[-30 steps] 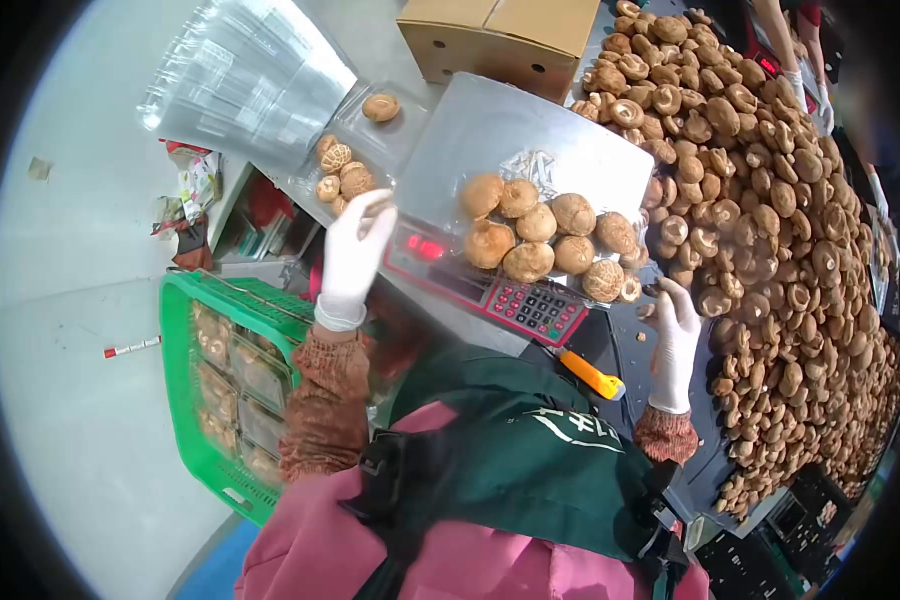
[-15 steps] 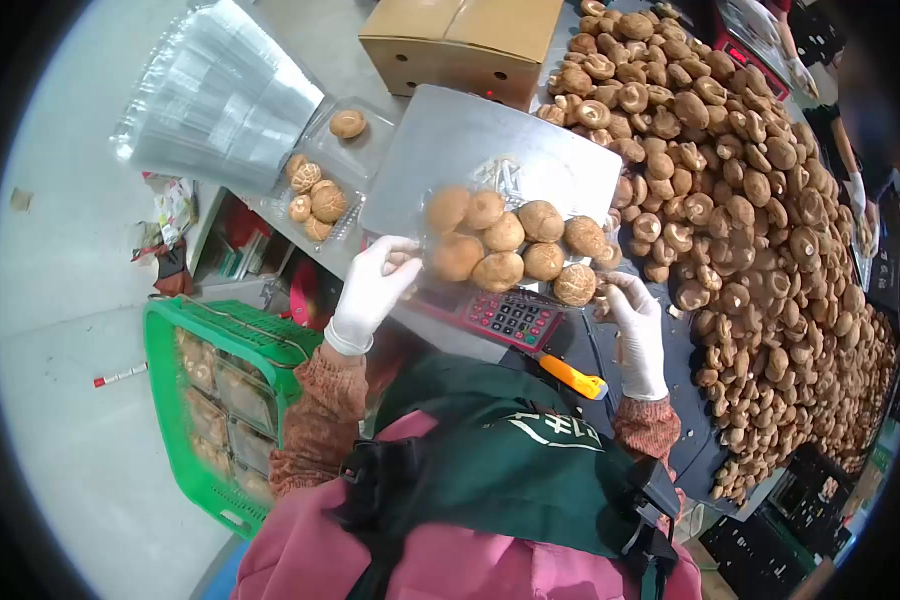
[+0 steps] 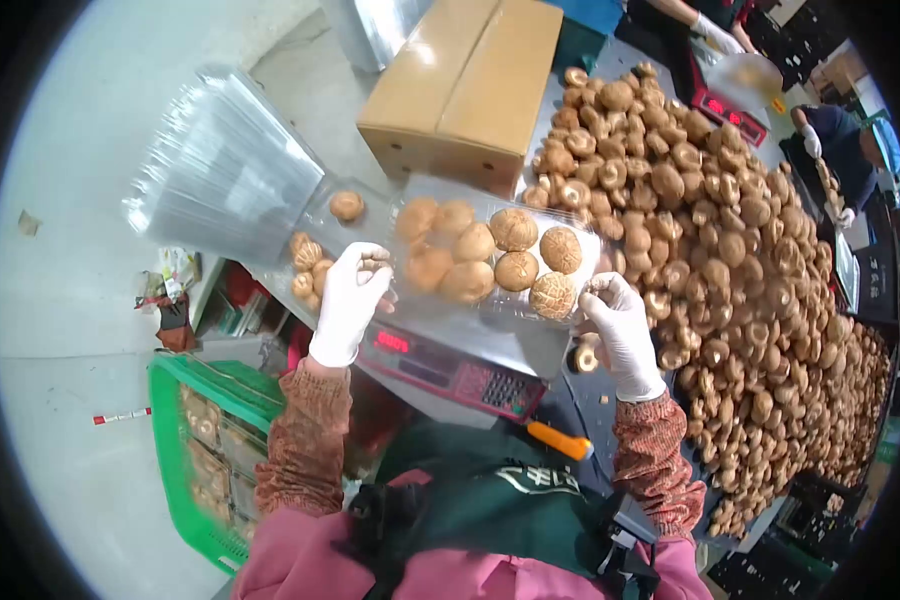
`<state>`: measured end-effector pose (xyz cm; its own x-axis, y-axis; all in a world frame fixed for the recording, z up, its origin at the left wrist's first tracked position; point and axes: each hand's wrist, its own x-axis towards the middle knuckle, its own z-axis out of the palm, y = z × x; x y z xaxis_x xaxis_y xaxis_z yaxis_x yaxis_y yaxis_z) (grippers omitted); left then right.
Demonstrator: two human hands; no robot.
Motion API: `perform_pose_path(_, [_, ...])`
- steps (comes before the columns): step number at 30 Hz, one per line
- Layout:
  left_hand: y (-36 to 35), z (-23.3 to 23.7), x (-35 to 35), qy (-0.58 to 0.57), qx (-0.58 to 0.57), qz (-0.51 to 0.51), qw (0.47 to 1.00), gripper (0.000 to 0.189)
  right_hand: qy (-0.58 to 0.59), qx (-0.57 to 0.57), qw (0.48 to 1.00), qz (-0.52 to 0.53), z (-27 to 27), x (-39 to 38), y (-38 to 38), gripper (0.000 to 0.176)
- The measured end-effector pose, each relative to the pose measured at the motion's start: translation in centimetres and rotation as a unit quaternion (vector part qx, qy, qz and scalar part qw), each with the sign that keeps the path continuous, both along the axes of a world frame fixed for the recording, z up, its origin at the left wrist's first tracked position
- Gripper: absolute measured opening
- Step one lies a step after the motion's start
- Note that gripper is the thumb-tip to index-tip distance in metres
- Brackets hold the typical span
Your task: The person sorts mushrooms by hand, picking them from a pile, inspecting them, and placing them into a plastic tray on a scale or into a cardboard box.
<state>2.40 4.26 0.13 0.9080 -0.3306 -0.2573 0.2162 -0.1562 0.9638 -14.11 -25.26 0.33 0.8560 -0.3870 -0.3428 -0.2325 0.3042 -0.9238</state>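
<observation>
A clear plastic box (image 3: 491, 222) filled with several brown shiitake mushrooms (image 3: 515, 229) is over the metal plate of a red scale (image 3: 436, 374). At the box's left end, my left hand (image 3: 351, 305) in a white glove has its fingers bent and closed on the plastic edge. My right hand (image 3: 618, 335), gloved too, pinches the right end beside a mushroom with a cracked cap. Red digits glow on the scale's display (image 3: 390, 341). One loose mushroom (image 3: 586, 356) lies just below my right fingers.
A big mushroom heap (image 3: 730, 260) covers the table's right side. A cardboard box (image 3: 460, 85) stands behind the scale, stacked clear lids (image 3: 235, 165) to the left. An orange-handled cutter (image 3: 560, 440) lies near my apron; a green crate (image 3: 175, 470) holds packed boxes. Co-workers' gloved hands (image 3: 718, 36) are beyond.
Both hands have moved the filled box away from me and left over the scale plate. The scale's display now shows. My view has shifted, revealing more of the far side.
</observation>
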Motion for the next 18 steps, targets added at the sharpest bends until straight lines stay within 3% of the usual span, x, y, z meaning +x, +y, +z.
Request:
perform_pose_path(8, [-5.4, -1.9, 15.1, -0.083, -0.065, 0.018, 0.994, 0.029, -0.06, 0.05, 0.997, -0.03, 1.4, 13.1, -3.1, 0.017])
perform_pose_path(10, [-7.1, -1.3, 16.8, -0.092, -0.058, 0.033, 0.994, 0.035, -0.054, 0.083, 0.995, -0.033, 1.4, 15.6, -4.0, 0.018])
perform_pose_path(12, [-7.7, -0.7, 17.6, -0.131, -0.044, 0.055, 0.989, 0.037, -0.077, 0.037, 0.995, -0.047, 0.5, 18.1, -5.0, 0.012])
perform_pose_path(13, [-7.1, 0.0, 17.9, -0.13, 0.016, 0.035, 0.991, 0.038, -0.087, 0.051, 0.994, -0.045, 0.4, 19.1, -5.3, 0.011])
perform_pose_path(16, [-4.3, 2.5, 16.8, -0.314, 0.08, 0.051, 0.945, 0.038, -0.111, 0.059, 0.991, -0.048, 0.0, 22.0, -6.9, 0.01])
perform_pose_path(18, [-0.8, 5.8, 15.8, -0.527, 0.25, 0.093, 0.807, 0.041, -0.128, 0.062, 0.988, -0.057, -0.7, 24.1, -7.7, 0.011])
